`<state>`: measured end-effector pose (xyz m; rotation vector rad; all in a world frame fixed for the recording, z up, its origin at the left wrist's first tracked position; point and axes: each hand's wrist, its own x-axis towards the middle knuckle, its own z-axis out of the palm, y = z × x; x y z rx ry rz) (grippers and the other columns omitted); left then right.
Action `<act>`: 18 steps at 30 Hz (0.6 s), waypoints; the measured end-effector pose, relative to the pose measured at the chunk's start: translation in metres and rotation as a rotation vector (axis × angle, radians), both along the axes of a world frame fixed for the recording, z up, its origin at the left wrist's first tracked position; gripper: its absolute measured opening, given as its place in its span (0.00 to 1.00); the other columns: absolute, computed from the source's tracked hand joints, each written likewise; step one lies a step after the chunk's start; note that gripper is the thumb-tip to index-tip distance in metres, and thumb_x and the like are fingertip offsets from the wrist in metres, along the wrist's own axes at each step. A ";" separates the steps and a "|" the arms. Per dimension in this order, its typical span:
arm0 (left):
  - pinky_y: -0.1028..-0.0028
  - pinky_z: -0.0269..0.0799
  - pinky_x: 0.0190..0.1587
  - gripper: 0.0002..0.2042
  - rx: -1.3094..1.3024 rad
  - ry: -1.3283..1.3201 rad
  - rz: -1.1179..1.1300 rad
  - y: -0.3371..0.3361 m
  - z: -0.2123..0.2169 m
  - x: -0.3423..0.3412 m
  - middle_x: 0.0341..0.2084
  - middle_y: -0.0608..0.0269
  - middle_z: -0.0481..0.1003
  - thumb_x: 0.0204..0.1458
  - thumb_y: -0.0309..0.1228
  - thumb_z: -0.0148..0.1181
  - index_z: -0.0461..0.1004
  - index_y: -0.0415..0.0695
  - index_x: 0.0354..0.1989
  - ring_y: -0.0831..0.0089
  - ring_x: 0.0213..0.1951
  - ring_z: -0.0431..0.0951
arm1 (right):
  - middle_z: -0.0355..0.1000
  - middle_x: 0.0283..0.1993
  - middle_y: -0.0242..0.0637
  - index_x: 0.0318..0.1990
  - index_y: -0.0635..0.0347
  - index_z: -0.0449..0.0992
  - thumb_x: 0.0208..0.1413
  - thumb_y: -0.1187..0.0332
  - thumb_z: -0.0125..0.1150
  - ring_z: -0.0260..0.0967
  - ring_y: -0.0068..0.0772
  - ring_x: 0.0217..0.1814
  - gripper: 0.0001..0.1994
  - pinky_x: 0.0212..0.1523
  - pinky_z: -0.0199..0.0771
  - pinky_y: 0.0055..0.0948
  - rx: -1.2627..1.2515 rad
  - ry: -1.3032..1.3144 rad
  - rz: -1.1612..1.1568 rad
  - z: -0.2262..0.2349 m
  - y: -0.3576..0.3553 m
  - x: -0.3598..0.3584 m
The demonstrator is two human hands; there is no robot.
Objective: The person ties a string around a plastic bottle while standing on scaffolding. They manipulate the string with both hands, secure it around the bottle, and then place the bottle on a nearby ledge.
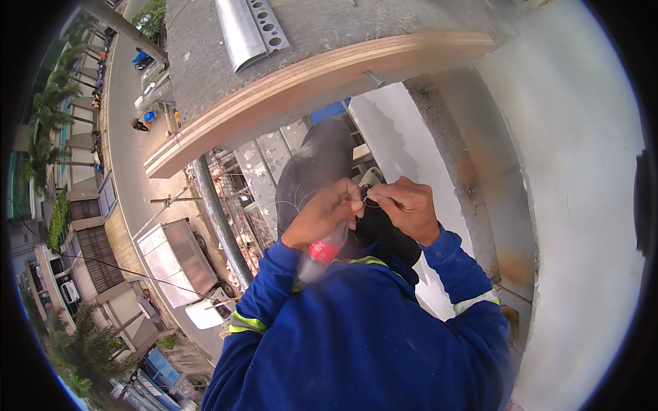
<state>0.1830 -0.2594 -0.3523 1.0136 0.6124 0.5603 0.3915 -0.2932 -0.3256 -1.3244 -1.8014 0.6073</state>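
My left hand (pixel 330 209) is closed in a pinch on a thin, pale string or wire (pixel 287 203), which loops out past its wrist side. Opposite it, my right hand (pixel 409 207) pinches the same strand, with the fingertips of both hands almost meeting above my lap. Under my left hand and forearm a clear plastic bottle (pixel 321 252) with a red label lies tilted against my body. Something red, perhaps its cap, shows by the left fingers. The strand's ends are too fine to follow.
Ahead runs a plywood edge (pixel 301 81) along a concrete slab, with a nail (pixel 374 79) sticking out. A perforated metal strip (pixel 250 31) rests on the slab. A wall (pixel 569 205) rises at right. Far below on the left are a street and a truck (pixel 175 260), past a metal pipe (pixel 221 222).
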 end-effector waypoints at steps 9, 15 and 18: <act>0.76 0.71 0.35 0.05 -0.006 0.004 0.002 -0.001 -0.001 -0.001 0.30 0.65 0.72 0.62 0.28 0.55 0.67 0.40 0.40 0.78 0.30 0.74 | 0.76 0.25 0.37 0.37 0.58 0.83 0.48 0.76 0.69 0.69 0.32 0.24 0.08 0.26 0.68 0.29 -0.116 -0.006 0.020 0.005 0.004 0.007; 0.77 0.71 0.36 0.06 -0.086 -0.093 0.013 0.001 -0.009 -0.002 0.31 0.64 0.73 0.62 0.29 0.56 0.67 0.41 0.40 0.78 0.30 0.74 | 0.78 0.28 0.38 0.38 0.61 0.83 0.52 0.73 0.69 0.69 0.23 0.24 0.07 0.27 0.68 0.24 -0.291 0.098 0.066 0.015 0.004 0.016; 0.78 0.72 0.35 0.06 -0.091 -0.117 0.033 0.002 -0.010 -0.003 0.31 0.64 0.73 0.63 0.30 0.56 0.67 0.41 0.40 0.78 0.31 0.74 | 0.78 0.29 0.37 0.39 0.61 0.83 0.53 0.72 0.69 0.70 0.21 0.25 0.07 0.28 0.68 0.22 -0.444 0.251 0.032 0.015 0.004 0.010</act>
